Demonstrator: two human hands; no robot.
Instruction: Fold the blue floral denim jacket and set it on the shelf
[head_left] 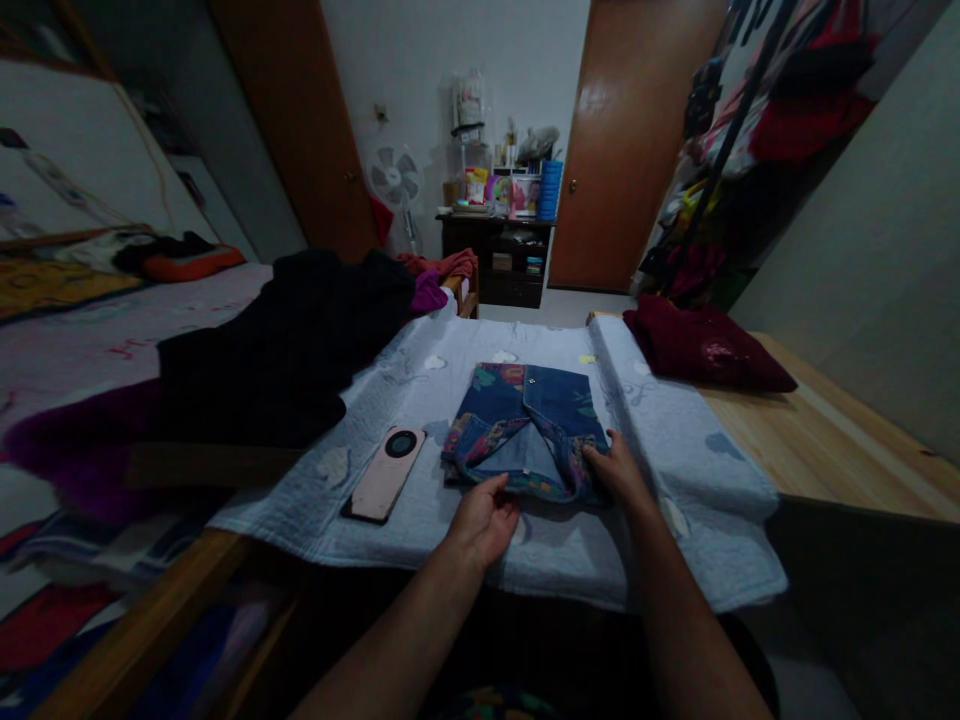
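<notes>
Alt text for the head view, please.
The left hand touches the near edge of a folded denim garment on a pale cloth; the right hand, the garment's right side. A pink phone lies to the left, maroon clothing farther right.

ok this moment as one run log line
left hand: at denim garment, near edge | right hand: at garment's right side | phone: lying left of garment

Two hands (484, 525), one denim garment (559, 393), one phone (385, 478), one fan (395, 176), two doors (630, 130).
</notes>
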